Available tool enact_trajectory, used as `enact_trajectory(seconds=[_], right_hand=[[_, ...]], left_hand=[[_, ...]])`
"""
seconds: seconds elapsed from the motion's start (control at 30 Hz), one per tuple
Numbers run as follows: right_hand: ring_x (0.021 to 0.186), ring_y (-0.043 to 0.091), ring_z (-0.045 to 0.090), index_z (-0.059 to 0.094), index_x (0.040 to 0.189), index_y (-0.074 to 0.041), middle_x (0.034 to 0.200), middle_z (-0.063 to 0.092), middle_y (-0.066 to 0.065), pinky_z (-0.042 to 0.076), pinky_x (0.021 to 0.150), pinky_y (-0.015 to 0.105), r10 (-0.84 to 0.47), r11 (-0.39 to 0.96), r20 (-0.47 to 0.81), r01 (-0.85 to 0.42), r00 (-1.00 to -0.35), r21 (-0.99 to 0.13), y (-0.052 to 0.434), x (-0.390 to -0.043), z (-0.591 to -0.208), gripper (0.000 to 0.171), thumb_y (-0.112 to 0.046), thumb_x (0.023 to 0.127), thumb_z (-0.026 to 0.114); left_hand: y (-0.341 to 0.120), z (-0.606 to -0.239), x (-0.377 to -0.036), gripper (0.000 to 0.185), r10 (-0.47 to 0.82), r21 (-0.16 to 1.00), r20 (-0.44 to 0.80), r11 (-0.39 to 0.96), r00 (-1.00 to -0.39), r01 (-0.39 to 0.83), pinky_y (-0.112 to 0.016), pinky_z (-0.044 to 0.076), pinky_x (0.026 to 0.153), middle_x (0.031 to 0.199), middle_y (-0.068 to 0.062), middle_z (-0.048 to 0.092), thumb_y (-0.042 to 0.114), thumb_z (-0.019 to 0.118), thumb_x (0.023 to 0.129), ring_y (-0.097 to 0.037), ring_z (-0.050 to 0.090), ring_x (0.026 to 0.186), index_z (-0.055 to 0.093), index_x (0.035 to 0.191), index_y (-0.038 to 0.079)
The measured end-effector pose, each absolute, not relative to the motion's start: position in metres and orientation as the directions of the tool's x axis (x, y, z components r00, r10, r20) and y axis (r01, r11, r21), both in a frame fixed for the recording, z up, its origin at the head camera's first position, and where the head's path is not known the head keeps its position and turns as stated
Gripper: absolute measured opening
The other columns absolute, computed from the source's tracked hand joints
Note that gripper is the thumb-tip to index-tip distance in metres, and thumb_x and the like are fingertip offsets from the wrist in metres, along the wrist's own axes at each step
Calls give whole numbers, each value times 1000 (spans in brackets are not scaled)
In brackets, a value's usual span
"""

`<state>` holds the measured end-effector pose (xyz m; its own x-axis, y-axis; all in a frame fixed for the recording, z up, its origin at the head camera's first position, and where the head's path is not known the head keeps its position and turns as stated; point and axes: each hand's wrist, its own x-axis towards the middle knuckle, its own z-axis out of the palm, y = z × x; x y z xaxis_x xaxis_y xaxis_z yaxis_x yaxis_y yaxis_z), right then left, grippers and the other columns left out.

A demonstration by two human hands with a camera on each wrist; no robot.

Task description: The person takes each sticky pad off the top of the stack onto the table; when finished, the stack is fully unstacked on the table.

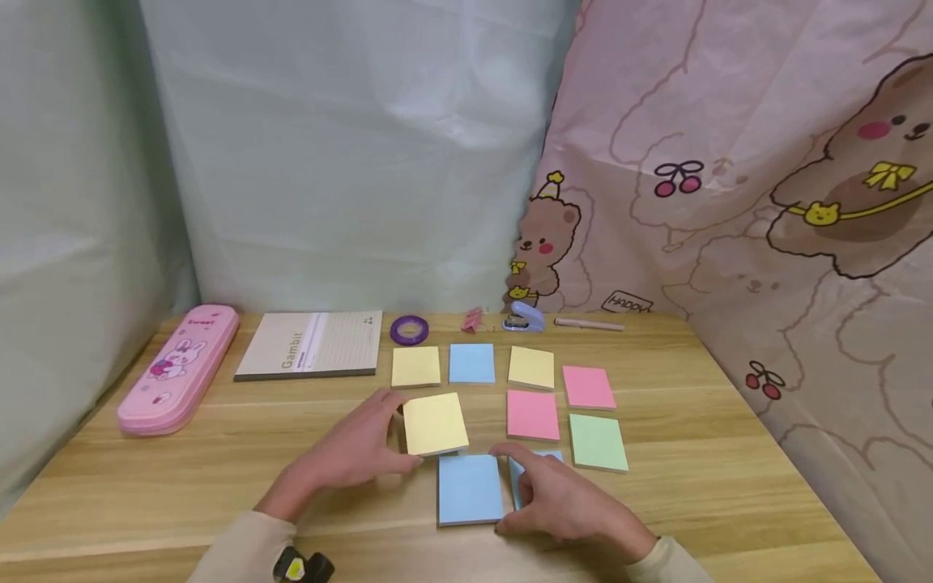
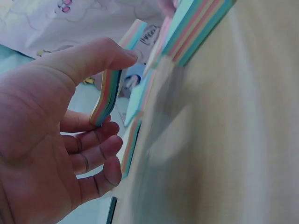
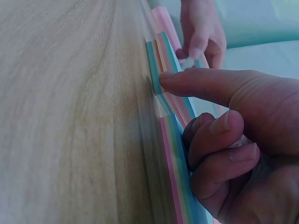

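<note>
Several sticky-note pads lie on a wooden table [image 1: 729,453]. My left hand [image 1: 394,433] pinches a yellow-topped pad [image 1: 435,423] by its left edge, thumb on the far side and fingers on the near side. In the left wrist view the left hand [image 2: 110,105] holds this pad [image 2: 106,100] lifted, its striped edge showing. A blue-topped pad [image 1: 470,488] lies flat between the hands. My right hand [image 1: 543,494] grips another blue pad [image 1: 535,465], tilted and mostly hidden under it. In the right wrist view its thumb presses the striped pad edge [image 3: 170,126] and its fingers curl over it.
Further pads lie behind: yellow [image 1: 415,366], blue [image 1: 471,363], yellow [image 1: 531,367], pink [image 1: 588,387], pink [image 1: 532,414], green [image 1: 598,441]. Along the back are a pink pencil case [image 1: 178,368], a notebook [image 1: 309,344], purple tape [image 1: 409,329], a stapler [image 1: 525,317] and a pen [image 1: 589,325]. Curtains close in behind and on the right.
</note>
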<state>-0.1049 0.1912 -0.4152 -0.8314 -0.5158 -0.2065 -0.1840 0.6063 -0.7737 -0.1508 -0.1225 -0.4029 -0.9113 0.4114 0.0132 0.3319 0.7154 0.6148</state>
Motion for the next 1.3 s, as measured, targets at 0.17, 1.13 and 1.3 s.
enact_trajectory(seconds=[0.17, 1.13, 1.3], right_hand=[[37, 2, 43, 49, 149, -23, 61, 55, -9, 35, 40, 21, -514, 607, -205, -184, -833, -773, 191, -104, -415, 81, -21, 80, 91], [38, 1, 43, 50, 147, -25, 60, 54, -11, 35, 39, 20, -511, 614, -201, -190, -836, -766, 189, -104, -418, 80, -21, 79, 91], [38, 1, 43, 50, 148, -25, 60, 55, -10, 35, 39, 21, -507, 612, -203, -184, -837, -769, 189, -105, -417, 81, -21, 79, 91]], left_hand=[[-120, -405, -177, 85, 467, 598, 9, 706, -884, 380, -38, 53, 87, 125, -10, 59, 38, 90, 78, -21, 57, 103, 55, 144, -1], [-105, -422, -197, 77, 549, 593, -36, 685, -835, 424, -32, 45, 69, 90, -1, 59, 29, 90, 77, -15, 53, 82, 58, 143, 5], [-104, -421, -197, 91, 517, 567, -77, 726, -853, 389, -52, 49, 112, 136, -14, 66, 32, 90, 78, -32, 61, 127, 49, 152, -1]])
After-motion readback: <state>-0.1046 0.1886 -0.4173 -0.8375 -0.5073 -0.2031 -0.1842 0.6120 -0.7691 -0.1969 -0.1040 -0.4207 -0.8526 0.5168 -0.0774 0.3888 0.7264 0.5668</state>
